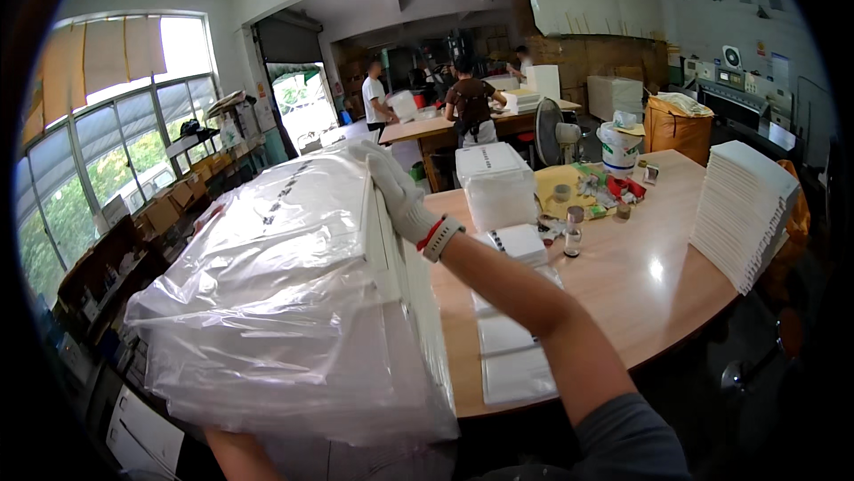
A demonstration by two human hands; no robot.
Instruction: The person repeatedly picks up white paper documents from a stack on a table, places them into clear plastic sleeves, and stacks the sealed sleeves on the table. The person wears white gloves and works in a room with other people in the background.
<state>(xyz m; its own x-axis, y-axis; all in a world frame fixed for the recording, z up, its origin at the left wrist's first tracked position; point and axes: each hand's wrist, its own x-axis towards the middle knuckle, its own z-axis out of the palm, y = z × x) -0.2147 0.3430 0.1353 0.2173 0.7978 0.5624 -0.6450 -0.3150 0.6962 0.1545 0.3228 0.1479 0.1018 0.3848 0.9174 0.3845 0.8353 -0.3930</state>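
Observation:
A large stack of flat white pieces [294, 241], wrapped in clear plastic, fills the left of the view and stands tilted beside the table. My right hand [398, 196], in a white glove, grips its upper right edge with the fingers along the top and side. A watch with a pale strap and a red band sit at that wrist. My left forearm [238, 454] comes in under the stack's lower edge, and the stack hides that hand. Loose plastic film [285, 374] hangs over the near end.
The wooden table [640, 294] bears small wrapped packs [511, 339], a taller wrapped stack [494, 187], a spray can [573, 236] and a white bucket [618, 147]. A tall white stack [743, 210] stands at its right edge. A fan [553, 132] and several people are beyond.

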